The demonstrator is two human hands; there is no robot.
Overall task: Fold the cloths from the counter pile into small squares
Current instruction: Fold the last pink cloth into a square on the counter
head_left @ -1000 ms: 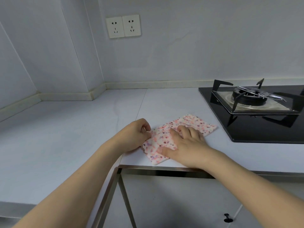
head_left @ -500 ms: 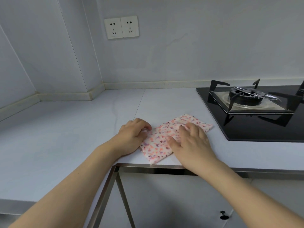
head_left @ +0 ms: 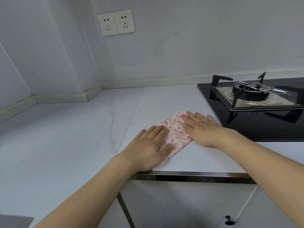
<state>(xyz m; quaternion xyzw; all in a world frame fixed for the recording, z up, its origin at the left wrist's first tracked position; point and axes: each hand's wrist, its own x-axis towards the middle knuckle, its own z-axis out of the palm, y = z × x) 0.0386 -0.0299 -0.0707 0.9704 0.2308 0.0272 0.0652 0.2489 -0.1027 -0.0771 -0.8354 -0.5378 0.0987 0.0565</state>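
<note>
Near the table's (head_left: 69, 145) front edge, above a cabinet door with a small black knob (head_left: 227, 220), the left hand (head_left: 148, 148) and right hand (head_left: 201, 129) both lie flat with straight fingers on the speckled pink cloth (head_left: 174, 134), hiding its left and right ends. The cloth lies folded, just left of the black gas hob (head_left: 256, 109), whose right side is cut off. Beyond, the pale grey table meets a plain wall carrying a double socket (head_left: 116, 22).
</note>
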